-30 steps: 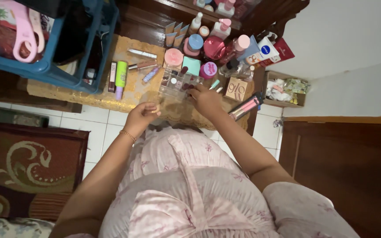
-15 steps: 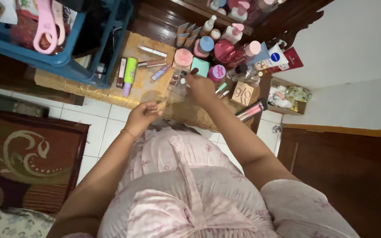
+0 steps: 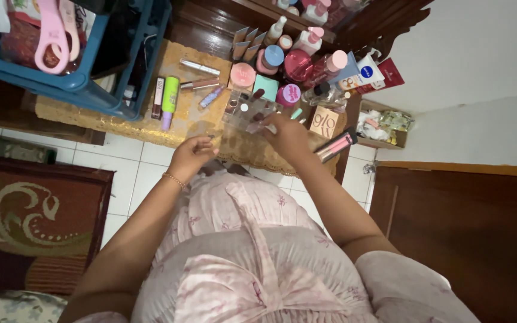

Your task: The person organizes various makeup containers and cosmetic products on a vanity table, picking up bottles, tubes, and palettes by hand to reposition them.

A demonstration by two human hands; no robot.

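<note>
Right hand fingers rest released on the clear hard-plastic compartment organizer; left hand fingers curl loosely, grasp unclear, over the gold lace-edged cloth.

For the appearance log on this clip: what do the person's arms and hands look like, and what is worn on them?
Both arms are bare along their visible length; no gloves. The left hand has a thin gold-coloured beaded bracelet at the wrist. The right hand shows no bracelet or watch. Rings cannot be made out. The garment is pale pink with a small floral print.
</note>
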